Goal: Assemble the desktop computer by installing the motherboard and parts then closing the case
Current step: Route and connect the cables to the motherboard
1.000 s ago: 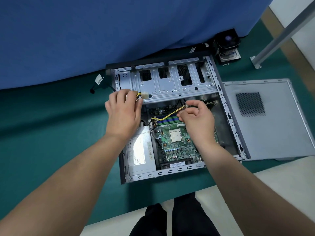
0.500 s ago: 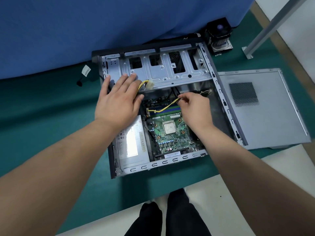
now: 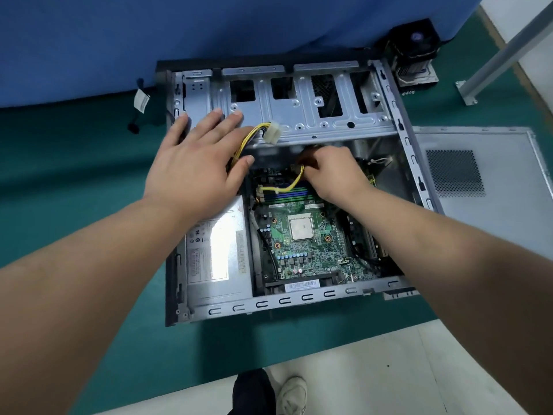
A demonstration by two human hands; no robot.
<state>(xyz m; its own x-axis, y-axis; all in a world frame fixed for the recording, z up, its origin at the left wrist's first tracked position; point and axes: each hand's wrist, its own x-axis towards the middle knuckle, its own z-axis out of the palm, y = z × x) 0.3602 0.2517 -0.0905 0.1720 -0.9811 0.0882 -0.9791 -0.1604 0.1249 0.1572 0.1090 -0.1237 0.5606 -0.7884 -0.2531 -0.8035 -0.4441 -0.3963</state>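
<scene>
We lean over the open computer case [image 3: 299, 301] lying on the green bench [image 3: 89, 295], the motherboard [image 3: 302, 244] seated inside beside the power supply [image 3: 218, 253]. Our right hand [image 3: 332, 172] pinches a yellow cable [image 3: 294, 182] above the board. Our left hand [image 3: 194, 169] lies flat, fingers spread, on the drive cage [image 3: 314, 115]. The side panel [image 3: 493, 187] rests right of the case.

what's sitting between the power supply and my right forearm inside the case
In the head view, the green motherboard lies between the power supply and the right forearm, its square processor bare in the middle.
</scene>
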